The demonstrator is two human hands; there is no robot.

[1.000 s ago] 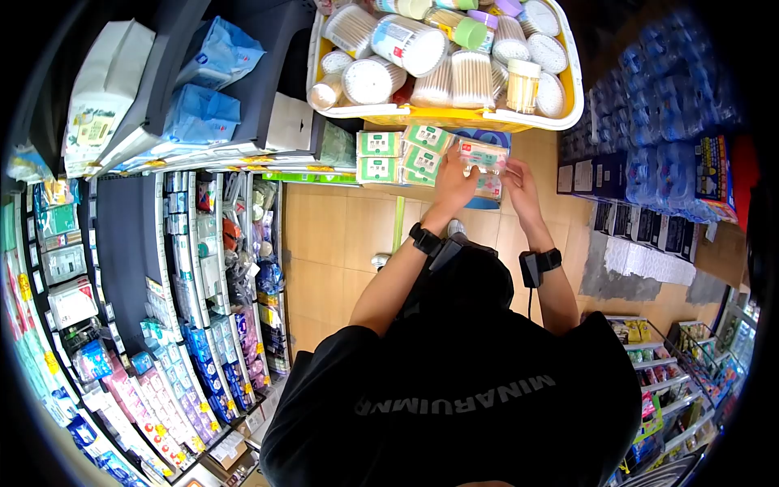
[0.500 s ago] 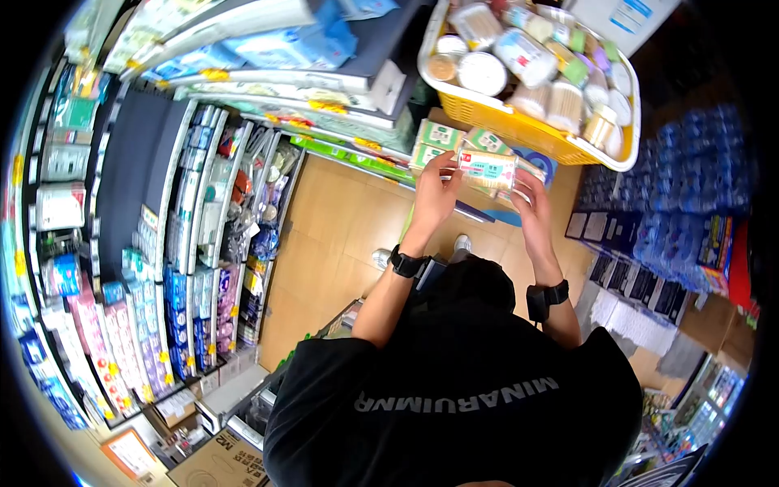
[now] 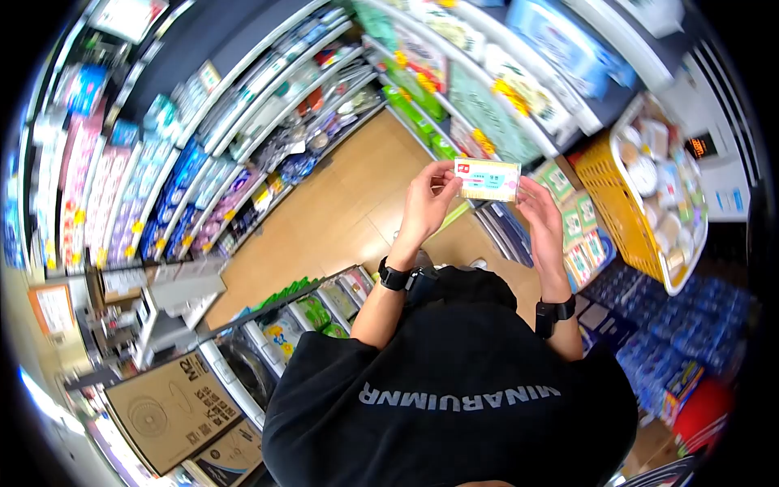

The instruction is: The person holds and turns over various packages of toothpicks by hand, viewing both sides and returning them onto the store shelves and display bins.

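Small white rectangular packet with a red corner logo and pale blue label (image 3: 488,179) is up in the air, held between two bare hands, printed face to the camera, long side running left to right. Left hand (image 3: 428,203) is pinched narrow on the packet's left short edge, thumb and fingers together there. Right hand (image 3: 543,215) has fingers curled at the right short edge, holding that end. Black wristband (image 3: 395,274) on the left wrist, black wristband with a square module (image 3: 555,312) on the right. Tan tiled floor (image 3: 324,203) shows left of the left hand. Just right of the right hand, green-and-white rectangular packs (image 3: 573,220) lie in rows beside the left wall of a yellow plastic basket with a white rim (image 3: 618,209). Basket is full of clear round tubs of cotton swabs (image 3: 643,174), jumbled inside the rim. Beyond the packet, grey shelving with white front edges (image 3: 531,85) carries blue soft plastic packs (image 3: 568,47) near its right end. Blue shrink-wrapped bottles (image 3: 682,325) sit past the basket's near end. Brown cardboard box with a fan drawing (image 3: 166,410) at lower left.
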